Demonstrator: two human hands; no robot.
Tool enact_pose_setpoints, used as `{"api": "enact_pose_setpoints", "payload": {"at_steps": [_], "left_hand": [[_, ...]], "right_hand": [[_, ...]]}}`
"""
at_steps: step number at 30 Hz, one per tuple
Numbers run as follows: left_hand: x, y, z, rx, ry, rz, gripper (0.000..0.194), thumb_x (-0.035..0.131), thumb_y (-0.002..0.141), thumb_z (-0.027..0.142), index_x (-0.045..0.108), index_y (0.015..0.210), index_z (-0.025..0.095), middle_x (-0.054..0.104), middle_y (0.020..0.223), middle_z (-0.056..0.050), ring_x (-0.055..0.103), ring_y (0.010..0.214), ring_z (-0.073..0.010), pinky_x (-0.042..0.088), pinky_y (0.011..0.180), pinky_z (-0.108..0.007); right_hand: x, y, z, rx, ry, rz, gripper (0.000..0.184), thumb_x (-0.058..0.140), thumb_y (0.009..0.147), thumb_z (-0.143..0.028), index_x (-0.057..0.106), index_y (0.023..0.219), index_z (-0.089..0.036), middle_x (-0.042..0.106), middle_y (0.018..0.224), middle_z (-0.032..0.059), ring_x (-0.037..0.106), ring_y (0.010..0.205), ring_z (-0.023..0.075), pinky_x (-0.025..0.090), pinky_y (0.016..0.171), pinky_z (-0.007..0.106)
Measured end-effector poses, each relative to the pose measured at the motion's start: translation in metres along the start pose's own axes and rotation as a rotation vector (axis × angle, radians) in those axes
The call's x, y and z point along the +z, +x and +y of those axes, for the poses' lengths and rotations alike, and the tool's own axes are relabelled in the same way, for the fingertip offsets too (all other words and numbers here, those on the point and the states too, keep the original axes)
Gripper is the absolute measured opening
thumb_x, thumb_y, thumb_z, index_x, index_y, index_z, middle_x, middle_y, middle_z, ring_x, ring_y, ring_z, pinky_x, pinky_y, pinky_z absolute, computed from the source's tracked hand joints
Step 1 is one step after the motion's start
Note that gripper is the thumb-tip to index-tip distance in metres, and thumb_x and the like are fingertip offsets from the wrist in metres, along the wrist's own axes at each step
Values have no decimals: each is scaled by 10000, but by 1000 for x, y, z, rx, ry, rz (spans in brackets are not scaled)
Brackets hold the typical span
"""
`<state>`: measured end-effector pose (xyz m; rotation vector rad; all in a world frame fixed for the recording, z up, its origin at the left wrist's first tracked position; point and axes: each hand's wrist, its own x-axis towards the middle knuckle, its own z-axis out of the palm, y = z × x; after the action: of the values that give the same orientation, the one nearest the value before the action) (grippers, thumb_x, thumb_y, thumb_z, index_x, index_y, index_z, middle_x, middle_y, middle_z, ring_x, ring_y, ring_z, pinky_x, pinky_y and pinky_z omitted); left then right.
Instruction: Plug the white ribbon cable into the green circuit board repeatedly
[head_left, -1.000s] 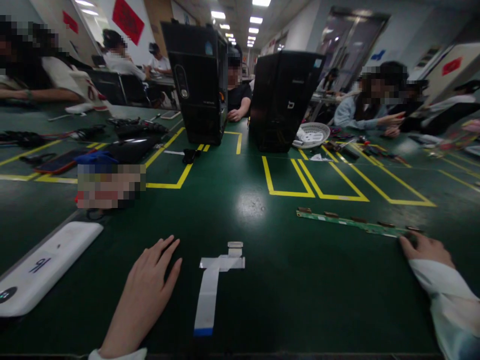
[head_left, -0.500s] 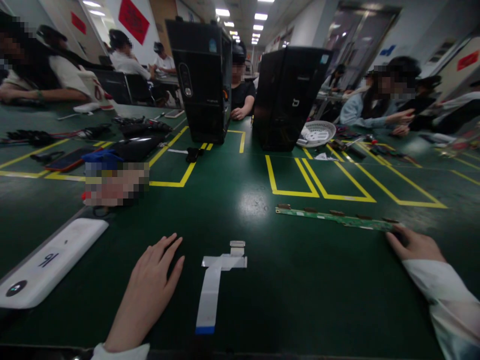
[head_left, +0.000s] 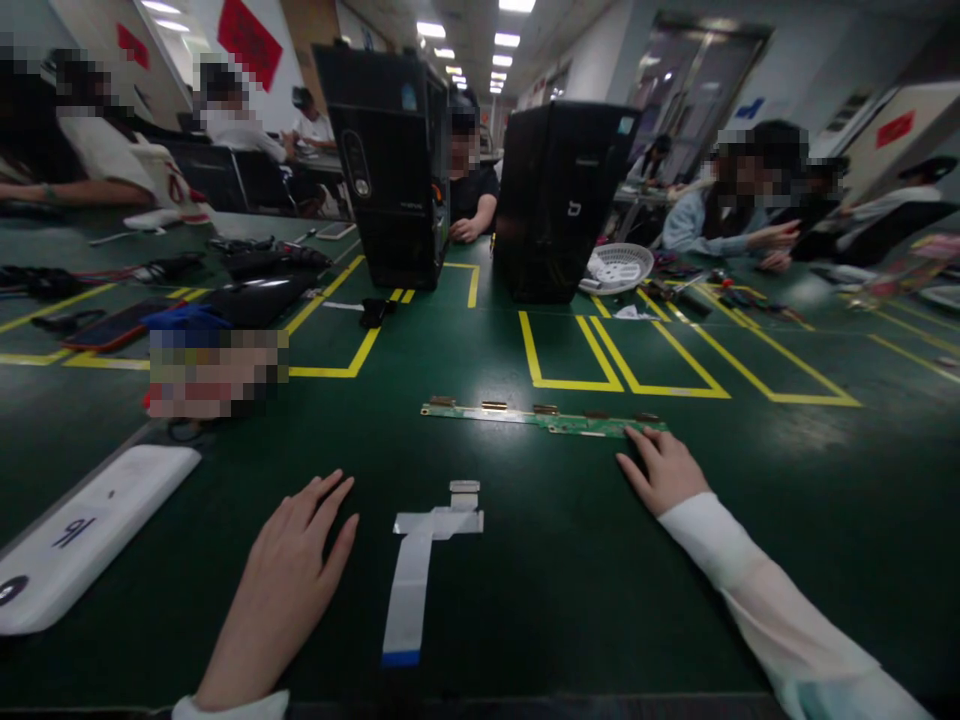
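A long, narrow green circuit board [head_left: 517,415] with a row of brown connectors lies on the table ahead of me. My right hand [head_left: 664,468] rests at its right end, fingertips touching the board and thumb apart from it on the near side. My left hand [head_left: 296,570] lies palm down with its fingers stretched out, holding nothing. Between my hands, nearer to the left one, lies a white flat ribbon cable [head_left: 409,590] with a blue end, a crosswise piece and a small connector at its top.
Two black computer towers [head_left: 386,170] stand at the back. A white device [head_left: 101,535] lies at left, below a blurred patch. Cables [head_left: 277,258] and a white basket [head_left: 616,268] sit farther off. Yellow tape [head_left: 577,385] marks the green table. Several people sit around.
My right hand has moved left, and the circuit board has slid left with it, to beyond the ribbon cable. My left hand and the ribbon cable have stayed in place.
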<state>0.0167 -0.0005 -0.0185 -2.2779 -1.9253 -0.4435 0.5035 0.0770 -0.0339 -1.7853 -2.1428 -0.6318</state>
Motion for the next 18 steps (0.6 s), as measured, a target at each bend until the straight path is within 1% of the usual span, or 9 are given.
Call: {"api": "enact_pose_setpoints", "payload": {"at_steps": [3, 9, 13, 15, 18], "left_hand": [[-1, 0, 1, 2, -2, 2, 562, 326, 947, 494, 519, 1342, 144, 537, 1385, -150, 499, 1280, -323, 392, 1078, -545], [-3, 1, 2, -14, -14, 8, 558, 326, 944, 496, 528, 1337, 154, 546, 1384, -149, 511, 1274, -328, 401, 1067, -556], [-4, 1, 3, -15, -22, -2, 554, 345, 940, 492, 526, 1341, 155, 536, 1398, -152, 503, 1287, -331, 394, 1075, -557], [-5, 1, 3, -19, -23, -10, 559, 346, 939, 492, 525, 1342, 150, 534, 1399, -155, 500, 1289, -334, 394, 1075, -559], [-6, 1, 4, -33, -26, -23, 556, 342, 940, 494, 520, 1348, 161, 537, 1397, -149, 502, 1289, -328, 401, 1071, -556]], "right_hand": [[-10, 8, -27, -58, 35, -35, 560, 340, 959, -488, 607, 1255, -94, 596, 1120, 206, 568, 970, 305, 481, 878, 480], [-19, 21, -65, -220, 219, -77, 559, 360, 955, -502, 549, 1323, -126, 580, 1186, 177, 536, 1106, 312, 377, 1031, 555], [-24, 31, -83, -337, 327, -138, 568, 423, 928, -517, 528, 1348, -149, 551, 1248, 181, 501, 1179, 323, 336, 1067, 578], [-26, 35, -90, -348, 353, -153, 564, 435, 925, -505, 518, 1360, -155, 549, 1250, 183, 493, 1190, 329, 334, 1066, 589], [-29, 39, -97, -350, 385, -138, 542, 427, 936, -471, 520, 1354, -140, 540, 1251, 191, 489, 1192, 329, 347, 1059, 583]]}}
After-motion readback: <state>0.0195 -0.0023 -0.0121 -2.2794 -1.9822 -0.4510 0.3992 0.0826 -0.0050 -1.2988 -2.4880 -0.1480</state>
